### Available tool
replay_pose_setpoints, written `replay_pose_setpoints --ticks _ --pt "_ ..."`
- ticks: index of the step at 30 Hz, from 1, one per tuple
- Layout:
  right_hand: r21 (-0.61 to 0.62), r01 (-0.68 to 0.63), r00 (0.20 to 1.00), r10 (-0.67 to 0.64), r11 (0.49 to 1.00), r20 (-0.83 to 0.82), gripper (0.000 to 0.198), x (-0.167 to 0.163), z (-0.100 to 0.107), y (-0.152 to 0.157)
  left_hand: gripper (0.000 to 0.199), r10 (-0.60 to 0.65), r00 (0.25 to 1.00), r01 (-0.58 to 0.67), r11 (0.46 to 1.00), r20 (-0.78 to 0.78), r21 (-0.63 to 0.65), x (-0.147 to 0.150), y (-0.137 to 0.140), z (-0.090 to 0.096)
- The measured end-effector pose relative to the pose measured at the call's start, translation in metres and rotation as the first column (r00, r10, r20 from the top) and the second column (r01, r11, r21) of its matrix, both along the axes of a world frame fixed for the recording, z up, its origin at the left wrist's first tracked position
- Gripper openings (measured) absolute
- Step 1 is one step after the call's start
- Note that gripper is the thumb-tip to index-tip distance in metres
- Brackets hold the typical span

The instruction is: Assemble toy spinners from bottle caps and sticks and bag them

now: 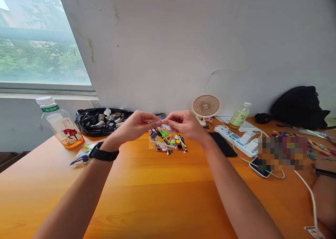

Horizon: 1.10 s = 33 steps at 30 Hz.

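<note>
Between my hands hangs a clear plastic bag [154, 142], pinched at its top edge. Through it show small coloured pieces in green, yellow, black, white and blue, with some thin sticks. My left hand [140, 125], below a dark wristwatch, closes thumb and fingers on the bag's upper left part. My right hand [182, 125] grips the same edge close beside it, and the fingertips almost meet. More small coloured pieces [183, 144] appear at the bag's lower right; I cannot tell whether they lie inside it or behind it.
Another small filled bag [82, 155] and a large bottle [61, 125] stand left. Behind are a black bag of scraps [97, 121] and a small fan [206, 106]. At right are a power strip [236, 141], phone [259, 167], drink bottle [238, 118], cables and another person's arm [325, 197].
</note>
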State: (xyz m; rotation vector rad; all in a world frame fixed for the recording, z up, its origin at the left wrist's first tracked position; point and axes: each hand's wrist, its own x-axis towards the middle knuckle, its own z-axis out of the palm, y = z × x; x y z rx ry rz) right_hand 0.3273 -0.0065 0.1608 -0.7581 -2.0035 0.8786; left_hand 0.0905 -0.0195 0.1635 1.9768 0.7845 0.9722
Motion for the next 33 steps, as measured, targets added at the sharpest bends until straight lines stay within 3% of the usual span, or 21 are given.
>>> replay_pose_setpoints --ticks 6,10,15,18,21,24,27,30,33 --pt "-0.042 0.012 0.999 -0.01 0.999 0.031 0.05 0.003 -0.014 0.015 0.034 0.115 0.992 -0.112 0.993 -0.057 0.047 -0.01 0.014 -0.01" --pt "-0.079 -0.058 0.99 0.068 0.995 0.123 0.047 0.002 -0.023 0.022 0.031 0.195 0.976 -0.188 0.979 -0.098 0.077 -0.019 0.028 -0.022" --pt "0.129 0.02 0.951 -0.059 0.991 0.304 0.052 -0.003 -0.028 0.024 0.034 0.183 0.979 -0.181 0.983 -0.092 0.024 -0.029 0.04 -0.033" --pt "0.147 0.047 0.948 -0.091 0.988 0.306 0.048 -0.001 -0.03 0.028 0.034 0.247 0.958 -0.237 0.968 -0.147 0.079 -0.038 0.04 -0.03" --pt "0.155 0.112 0.929 -0.159 0.982 0.335 0.042 0.011 -0.033 0.034 0.027 0.443 0.845 -0.371 0.889 -0.299 0.269 -0.057 0.041 -0.026" --pt "0.136 0.139 0.888 -0.184 0.981 0.42 0.041 0.027 -0.04 0.043 0.02 0.665 0.615 -0.461 0.74 -0.425 0.49 -0.085 0.047 -0.03" --pt "0.072 0.117 0.826 -0.138 0.99 0.546 0.04 0.038 -0.051 0.053 0.019 0.79 0.39 -0.547 0.612 -0.473 0.57 -0.111 0.054 -0.043" --pt "-0.002 0.129 0.772 -0.099 0.992 0.627 0.032 0.04 -0.065 0.06 0.02 0.794 0.312 -0.57 0.596 -0.523 0.566 -0.122 0.059 -0.058" --pt "-0.017 0.143 0.742 -0.096 0.99 0.663 0.028 0.036 -0.079 0.065 0.012 0.704 0.303 -0.522 0.687 -0.643 0.506 -0.115 0.064 -0.069"
